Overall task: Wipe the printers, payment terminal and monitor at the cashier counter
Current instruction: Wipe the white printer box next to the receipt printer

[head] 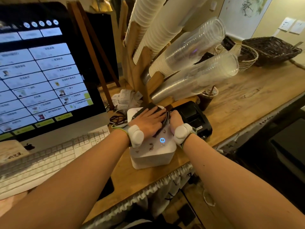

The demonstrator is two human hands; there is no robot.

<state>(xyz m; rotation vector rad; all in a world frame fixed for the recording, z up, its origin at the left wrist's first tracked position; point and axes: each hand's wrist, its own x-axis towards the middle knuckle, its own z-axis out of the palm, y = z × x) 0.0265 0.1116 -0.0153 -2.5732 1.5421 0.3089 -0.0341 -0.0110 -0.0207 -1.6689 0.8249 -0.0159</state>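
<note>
A white box-shaped printer (153,151) with a blue lit ring stands at the counter's middle. My left hand (148,120) lies flat on a dark cloth (148,107) spread over the printer's top. My right hand (176,119) grips the printer's right side, beside the cloth's edge. A black receipt printer (194,118) sits just right of it. The monitor (38,76) with a lit ordering screen fills the left. No payment terminal is recognisable.
A white keyboard (41,164) lies below the monitor. A wooden rack (137,66) holds slanted stacks of paper and clear plastic cups (198,52) behind the printers. Crumpled receipts (125,98), an iced drink (207,99) and wicker baskets (270,50) stand further back.
</note>
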